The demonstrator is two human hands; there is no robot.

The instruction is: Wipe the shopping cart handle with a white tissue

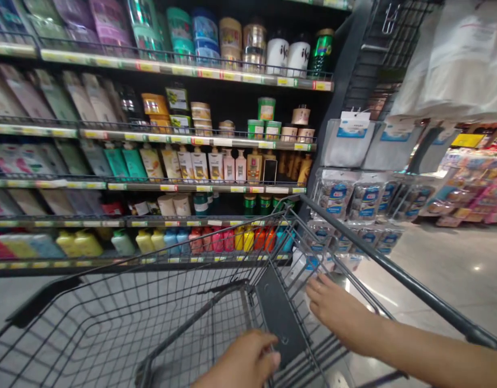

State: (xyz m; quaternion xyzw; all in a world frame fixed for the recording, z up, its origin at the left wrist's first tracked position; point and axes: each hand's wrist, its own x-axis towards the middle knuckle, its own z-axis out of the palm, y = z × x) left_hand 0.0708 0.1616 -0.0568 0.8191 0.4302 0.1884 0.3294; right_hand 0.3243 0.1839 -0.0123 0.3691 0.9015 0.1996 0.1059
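Note:
A dark grey wire shopping cart [200, 291] fills the lower part of the view, its basket holding nothing that I can see. My left hand [248, 355] is over the basket near the bottom edge, thumb and forefinger apart with nothing between them. Just beyond it lies a flat grey seat panel [281, 318] on the folding child-seat part. My right hand [333, 304] reaches in from the right, below the cart handle [377, 253]. Its fingers stretch toward the thin wires of the seat section; whether they touch is unclear. It holds nothing visible.
Store shelves [183, 137] with bottles, tubs and jars run along the far side. Colourful bottles [228, 237] stand on the lowest shelf. Packaged goods [339, 196] hang on hooks at the shelf end, with white bags [458, 59] above. Shiny floor [454, 264] extends right.

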